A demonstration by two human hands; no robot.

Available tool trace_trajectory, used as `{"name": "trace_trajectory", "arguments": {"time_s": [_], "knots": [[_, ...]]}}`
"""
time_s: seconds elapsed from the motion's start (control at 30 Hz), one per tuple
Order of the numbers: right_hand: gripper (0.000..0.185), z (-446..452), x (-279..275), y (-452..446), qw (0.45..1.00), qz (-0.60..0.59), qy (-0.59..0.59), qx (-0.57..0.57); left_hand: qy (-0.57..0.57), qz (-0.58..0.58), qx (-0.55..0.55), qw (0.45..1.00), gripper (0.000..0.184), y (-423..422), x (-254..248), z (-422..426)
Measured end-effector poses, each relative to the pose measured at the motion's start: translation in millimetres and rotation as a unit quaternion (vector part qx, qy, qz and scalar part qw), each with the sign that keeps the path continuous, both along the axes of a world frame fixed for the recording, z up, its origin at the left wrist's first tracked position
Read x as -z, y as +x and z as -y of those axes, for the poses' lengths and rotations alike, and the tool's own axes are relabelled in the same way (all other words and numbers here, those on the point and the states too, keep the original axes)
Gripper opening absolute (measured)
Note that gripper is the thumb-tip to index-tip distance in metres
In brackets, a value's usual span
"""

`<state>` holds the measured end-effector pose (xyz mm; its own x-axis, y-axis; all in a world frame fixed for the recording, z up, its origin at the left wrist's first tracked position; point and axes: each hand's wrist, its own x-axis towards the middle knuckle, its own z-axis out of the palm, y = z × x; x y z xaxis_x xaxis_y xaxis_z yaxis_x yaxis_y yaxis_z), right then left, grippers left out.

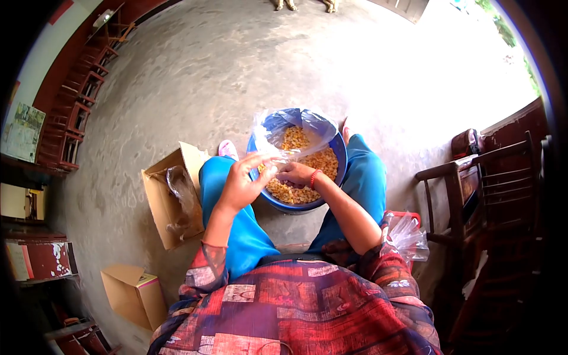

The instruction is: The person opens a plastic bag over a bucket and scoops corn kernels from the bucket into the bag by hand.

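A blue bucket (341, 155) stands between my knees, holding yellow corn kernels (322, 163). Across its far part spreads a clear plastic bag (313, 137), with kernels showing through it. My left hand (244, 180) is over the bucket's left rim, thumb and fingers pinched on the edge of the bag. My right hand (299, 174), with a red band at the wrist, reaches low over the kernels beside the left. Its fingers are bent and point left; what lies in them is hidden.
An open cardboard box (168, 231) with clear plastic inside stands left of my leg; a smaller carton (136, 293) sits nearer. To the right are a wooden chair (452, 195) and a plastic bag (408, 239) by something red. Stools (77, 118) line the left wall.
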<state>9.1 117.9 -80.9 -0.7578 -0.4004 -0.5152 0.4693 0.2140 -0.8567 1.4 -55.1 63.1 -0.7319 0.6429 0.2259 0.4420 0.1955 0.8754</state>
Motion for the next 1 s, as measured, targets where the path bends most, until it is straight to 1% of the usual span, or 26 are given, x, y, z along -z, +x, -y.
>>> {"name": "trace_trajectory", "arguments": {"time_s": [0.03,0.07,0.1,0.13,0.17,0.2,0.23,0.27,0.33,0.37,0.4,0.43,0.47,0.5,0.53,0.57,0.6,0.67,0.7,0.77,0.8,0.87,0.93,0.97,1.0], "knots": [[0.023,0.5,-3.9,1.6,1.0,0.015,0.016,-0.018,-0.079,-0.101,-0.064,0.99,0.028,-5.3,11.1,1.7],[0.021,0.1,-6.9,1.6,0.998,0.028,0.034,-0.035,-0.162,-0.147,-0.085,0.972,0.04,-12.9,26.2,8.9],[0.017,-0.1,-5.2,2.3,0.998,0.033,0.018,-0.047,-0.181,-0.157,-0.091,0.967,0.044,-16.5,31.3,8.6],[0.017,0.4,-4.2,2.8,0.998,0.032,0.018,-0.047,-0.202,-0.166,-0.096,0.96,0.047,-19.2,34.8,8.6],[0.016,1.1,-3.8,2.9,0.996,0.029,0.023,-0.078,-0.201,-0.167,-0.097,0.96,0.047,-22.0,31.7,5.0],[0.016,1.7,-4.3,3.8,0.993,0.026,0.028,-0.108,-0.204,-0.199,-0.087,0.955,0.049,-25.1,26.3,-1.2],[0.017,2.0,-6.5,4.3,0.991,0.03,0.026,-0.128,-0.206,-0.232,-0.078,0.947,0.051,-29.9,22.2,-6.3],[0.017,2.7,-10.3,5.0,0.991,0.028,0.03,-0.128,-0.202,-0.234,-0.08,0.948,0.051,-36.9,24.6,-7.9],[0.018,2.8,-17.6,7.0,0.99,0.04,0.004,-0.136,-0.193,-0.236,-0.103,0.947,0.051,-55.5,46.3,-8.0],[0.021,1.9,-18.6,7.3,0.99,0.047,-0.007,-0.129,-0.181,-0.219,-0.124,0.951,0.05,-65.3,67.8,-1.5],[0.022,3.1,-17.7,8.7,0.993,0.044,0.005,-0.111,-0.223,-0.18,-0.166,0.943,0.047,-71.4,87.6,2.9],[0.023,4.1,-21.2,11.0,0.994,0.05,-0.007,-0.095,-0.247,-0.106,-0.188,0.945,0.044,-73.8,90.2,0.9],[0.023,3.7,-24.9,12.0,0.995,0.054,-0.017,-0.076,-0.15,-0.071,-0.134,0.977,0.045,-75.2,83.0,0.9],[0.026,2.3,-22.9,11.1,0.996,0.054,-0.03,-0.067,-0.142,-0.074,-0.124,0.979,0.045,-74.2,84.7,0.4],[0.029,1.1,-20.2,11.2,0.996,0.054,-0.043,-0.06,-0.181,-0.093,-0.107,0.973,0.044,-73.3,88.3,1.2],[0.027,2.3,-29.8,14.3,0.996,0.053,-0.073,-0.028,-0.198,-0.093,-0.107,0.97,0.044,-70.4,83.5,-0.4],[0.024,-0.1,-43.4,14.3,0.991,0.066,-0.111,-0.026,-0.218,-0.091,-0.11,0.966,0.044,-66.5,78.6,-0.5],[0.02,-4.3,-44.6,11.2,0.984,0.059,-0.165,0.013,-0.197,-0.097,-0.119,0.968,0.043,-66.8,80.2,-1.7],[0.02,-5.7,-48.0,8.5,0.986,0.056,-0.159,0.015,-0.184,-0.103,-0.128,0.969,0.043,-67.2,80.5,-1.4],[0.017,-9.5,-57.3,5.0,0.955,0.021,-0.243,0.166,-0.185,-0.103,-0.129,0.969,0.043,-66.5,79.1,-2.2],[0.017,-11.1,-61.1,1.9,0.956,0.018,-0.239,0.168,-0.192,-0.1,-0.133,0.967,0.044,-65.8,79.2,-1.8],[0.014,-14.1,-67.3,-8.8,0.918,-0.016,-0.253,0.305,-0.191,-0.101,-0.124,0.968,0.045,-66.4,82.5,-1.6],[0.015,-18.5,-62.1,-22.2,0.916,-0.04,-0.252,0.31,-0.203,-0.102,-0.113,0.967,0.047,-65.0,82.1,-1.0],[0.017,-18.2,-63.7,-28.0,0.935,-0.129,-0.182,0.274,-0.204,-0.102,-0.113,0.967,0.047,-63.7,83.2,0.0],[0.019,-19.2,-65.7,-32.6,0.941,-0.218,-0.108,0.235,-0.194,-0.099,-0.112,0.97,0.047,-62.7,84.7,0.5]]}}
